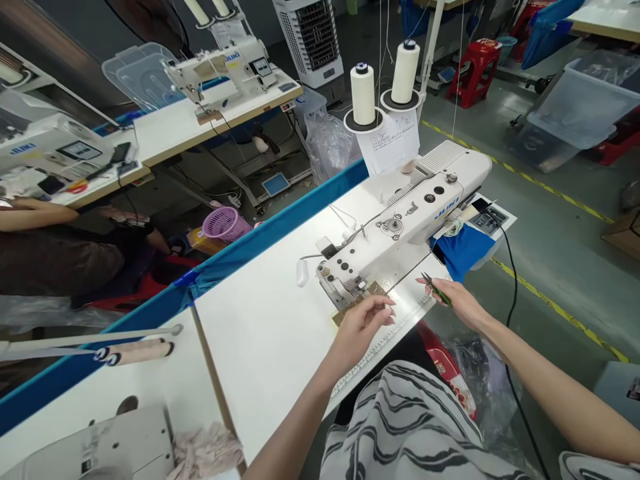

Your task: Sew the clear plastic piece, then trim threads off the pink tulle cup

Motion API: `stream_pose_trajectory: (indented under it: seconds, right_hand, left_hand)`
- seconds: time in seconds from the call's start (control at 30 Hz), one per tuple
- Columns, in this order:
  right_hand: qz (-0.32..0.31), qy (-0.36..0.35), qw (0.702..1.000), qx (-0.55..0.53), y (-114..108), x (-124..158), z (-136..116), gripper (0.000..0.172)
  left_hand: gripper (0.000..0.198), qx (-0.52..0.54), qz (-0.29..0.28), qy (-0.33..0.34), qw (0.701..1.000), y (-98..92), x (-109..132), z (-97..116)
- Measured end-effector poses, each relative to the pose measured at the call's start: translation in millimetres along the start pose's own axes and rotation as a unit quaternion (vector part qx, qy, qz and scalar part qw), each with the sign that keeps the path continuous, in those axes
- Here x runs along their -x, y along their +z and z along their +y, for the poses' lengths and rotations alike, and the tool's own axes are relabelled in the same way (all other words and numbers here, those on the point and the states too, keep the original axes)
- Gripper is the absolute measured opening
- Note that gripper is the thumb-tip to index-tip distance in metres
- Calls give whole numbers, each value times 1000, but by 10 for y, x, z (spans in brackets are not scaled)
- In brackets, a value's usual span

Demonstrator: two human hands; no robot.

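Note:
My right hand (459,301) is wrapped round a pair of thread snips (440,293), whose dark pointed blades face up and to the left over the table's front edge. My left hand (364,328) is beside the needle area of a white JUKI sewing machine (400,217). Its thumb and fingertips are drawn together in a pinch; whatever may be between them is too small to make out. Just behind these fingers lies the machine's brownish metal plate (379,289). A printed ruler strip (367,360) runs along the front edge of the white table (260,333).
Two cream thread cones (363,97) stand behind the machine, near a handwritten sheet (391,143). A blue cloth trough (280,223) borders the table's far side. Another person's arm (37,217) shows at left. A black cable (513,320) hangs at right.

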State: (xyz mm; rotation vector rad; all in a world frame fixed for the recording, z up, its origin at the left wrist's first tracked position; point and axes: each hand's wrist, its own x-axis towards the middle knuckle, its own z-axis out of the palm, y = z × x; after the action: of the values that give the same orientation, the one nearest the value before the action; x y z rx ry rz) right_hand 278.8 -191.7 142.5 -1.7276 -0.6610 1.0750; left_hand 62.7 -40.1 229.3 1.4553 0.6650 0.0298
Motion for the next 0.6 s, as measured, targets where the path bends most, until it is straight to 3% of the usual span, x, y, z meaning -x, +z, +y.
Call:
stream_pose_trajectory:
  seconds: [0.23, 0.43, 0.6]
  right_hand:
    - [-18, 34, 992, -121, 157, -88, -343, 56]
    - [-19, 78, 989, -125, 71, -2, -319, 51]
    - [-56, 105, 986, -121, 119, 130, -303, 49]
  left_hand:
    - [32, 3, 7, 1, 1000, -17, 5, -78]
    - [31, 28, 25, 4, 999, -18, 16, -75]
    - [33, 41, 24, 6, 999, -23, 9, -146]
